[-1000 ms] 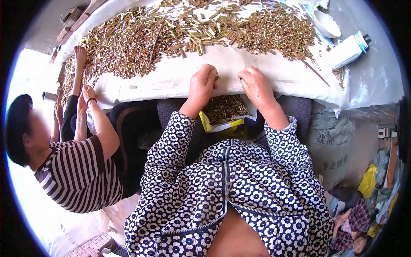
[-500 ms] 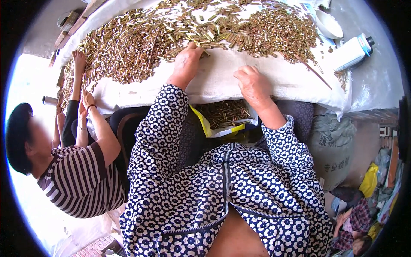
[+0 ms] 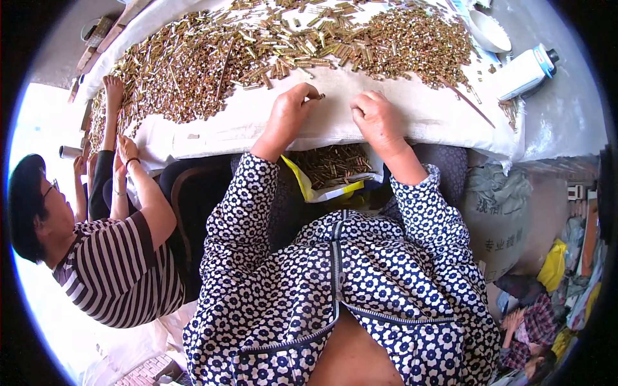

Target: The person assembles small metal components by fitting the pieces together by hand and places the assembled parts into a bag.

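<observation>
My left hand (image 3: 288, 116) is back from the heap of brass pieces (image 3: 257, 48), where it reached half a second ago, and now pinches one small brass piece (image 3: 320, 97) at its fingertips, just this side of the heap on the white cloth (image 3: 335, 119) over the tabletop. My right hand (image 3: 378, 119) sits curled beside it; I cannot tell whether it holds anything. Below the cloth's edge, a yellow-rimmed bag (image 3: 322, 186) holds more short, shiny metal pieces.

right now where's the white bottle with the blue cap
In the head view it lies on its side at the upper right, on the grey surface beyond the white cloth's right edge: white bottle, below the white bowl.
</observation>
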The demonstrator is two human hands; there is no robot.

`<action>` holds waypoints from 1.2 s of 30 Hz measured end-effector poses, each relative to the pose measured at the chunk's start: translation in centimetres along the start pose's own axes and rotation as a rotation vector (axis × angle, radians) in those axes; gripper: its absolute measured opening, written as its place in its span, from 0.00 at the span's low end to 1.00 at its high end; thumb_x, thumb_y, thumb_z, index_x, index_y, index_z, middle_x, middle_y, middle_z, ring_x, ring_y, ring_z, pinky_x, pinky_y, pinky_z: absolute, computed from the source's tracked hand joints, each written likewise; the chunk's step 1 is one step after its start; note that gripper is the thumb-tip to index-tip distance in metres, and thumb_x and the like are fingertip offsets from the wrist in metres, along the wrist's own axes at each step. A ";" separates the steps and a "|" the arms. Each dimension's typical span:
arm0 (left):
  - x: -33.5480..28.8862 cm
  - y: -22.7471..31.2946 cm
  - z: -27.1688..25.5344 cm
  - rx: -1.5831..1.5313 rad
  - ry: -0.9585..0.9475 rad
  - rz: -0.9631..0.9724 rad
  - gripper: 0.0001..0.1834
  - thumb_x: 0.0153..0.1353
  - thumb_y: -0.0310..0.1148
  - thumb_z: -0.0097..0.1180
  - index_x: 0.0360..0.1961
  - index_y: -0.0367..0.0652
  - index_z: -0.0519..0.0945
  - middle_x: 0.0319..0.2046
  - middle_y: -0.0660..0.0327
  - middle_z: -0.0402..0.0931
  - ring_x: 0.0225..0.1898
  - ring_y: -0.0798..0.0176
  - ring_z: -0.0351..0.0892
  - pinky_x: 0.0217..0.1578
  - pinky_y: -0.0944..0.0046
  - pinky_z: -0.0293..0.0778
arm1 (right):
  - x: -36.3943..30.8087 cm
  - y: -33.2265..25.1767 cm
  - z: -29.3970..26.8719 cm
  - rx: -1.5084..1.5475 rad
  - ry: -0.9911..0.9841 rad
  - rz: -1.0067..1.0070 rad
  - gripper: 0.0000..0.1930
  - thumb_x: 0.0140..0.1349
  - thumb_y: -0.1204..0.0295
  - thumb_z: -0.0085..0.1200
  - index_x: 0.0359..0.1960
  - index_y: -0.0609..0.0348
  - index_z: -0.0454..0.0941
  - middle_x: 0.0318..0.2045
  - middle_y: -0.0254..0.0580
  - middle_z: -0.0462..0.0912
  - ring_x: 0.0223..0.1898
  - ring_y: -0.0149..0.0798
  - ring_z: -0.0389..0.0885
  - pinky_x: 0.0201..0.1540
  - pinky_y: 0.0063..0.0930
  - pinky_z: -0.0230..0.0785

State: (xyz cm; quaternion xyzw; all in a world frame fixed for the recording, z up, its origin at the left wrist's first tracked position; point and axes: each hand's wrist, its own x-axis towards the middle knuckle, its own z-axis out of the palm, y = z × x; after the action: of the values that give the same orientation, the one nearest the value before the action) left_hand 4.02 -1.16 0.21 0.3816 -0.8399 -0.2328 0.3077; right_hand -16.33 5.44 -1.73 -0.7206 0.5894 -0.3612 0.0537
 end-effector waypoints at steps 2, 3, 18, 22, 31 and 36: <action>-0.4 2.4 -0.5 -0.291 -0.121 -0.357 0.08 0.57 0.24 0.56 0.39 0.38 0.78 0.29 0.61 0.78 0.26 0.71 0.75 0.29 0.69 0.72 | -0.2 0.2 0.3 0.124 0.014 0.057 0.07 0.53 0.80 0.55 0.32 0.55 0.78 0.28 0.33 0.79 0.31 0.38 0.79 0.35 0.28 0.72; -0.7 2.6 -0.4 -0.290 -0.120 -0.359 0.08 0.57 0.24 0.56 0.39 0.38 0.78 0.29 0.61 0.78 0.26 0.71 0.75 0.29 0.69 0.72 | -0.3 0.1 0.5 0.357 -0.034 0.199 0.05 0.54 0.81 0.55 0.32 0.57 0.78 0.29 0.32 0.80 0.31 0.33 0.79 0.36 0.25 0.72; -2.6 3.8 0.4 -0.740 -0.104 -0.432 0.04 0.61 0.26 0.56 0.38 0.41 0.77 0.22 0.71 0.72 0.22 0.81 0.65 0.20 0.79 0.59 | -0.6 -1.6 0.0 1.233 -0.101 0.520 0.07 0.56 0.80 0.56 0.37 0.63 0.78 0.33 0.35 0.80 0.37 0.27 0.78 0.47 0.21 0.70; -2.8 3.9 0.7 -0.752 -0.053 -0.414 0.04 0.61 0.26 0.56 0.37 0.41 0.77 0.22 0.70 0.72 0.21 0.81 0.64 0.19 0.79 0.58 | -0.8 -1.7 0.2 1.267 -0.097 0.543 0.07 0.57 0.80 0.56 0.37 0.63 0.78 0.33 0.35 0.80 0.37 0.27 0.78 0.46 0.21 0.70; -2.9 3.8 1.4 -0.939 0.062 -0.419 0.04 0.61 0.26 0.57 0.36 0.37 0.77 0.26 0.64 0.77 0.24 0.74 0.73 0.21 0.77 0.65 | -1.1 -2.0 0.1 1.296 -0.079 0.569 0.07 0.58 0.79 0.56 0.38 0.64 0.77 0.34 0.35 0.81 0.36 0.27 0.78 0.46 0.20 0.70; -2.2 4.1 2.3 -0.915 0.092 -0.386 0.04 0.61 0.26 0.56 0.35 0.37 0.78 0.24 0.64 0.76 0.23 0.76 0.73 0.21 0.75 0.67 | -1.3 -1.9 -0.2 0.956 -0.082 0.410 0.06 0.56 0.75 0.55 0.36 0.62 0.77 0.33 0.37 0.80 0.37 0.30 0.77 0.44 0.24 0.68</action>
State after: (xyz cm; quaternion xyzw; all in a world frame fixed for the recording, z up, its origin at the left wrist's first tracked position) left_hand 1.54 3.36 0.39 0.3661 -0.5512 -0.6131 0.4317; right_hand -14.98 7.22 -1.17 -0.4988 0.4852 -0.5434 0.4695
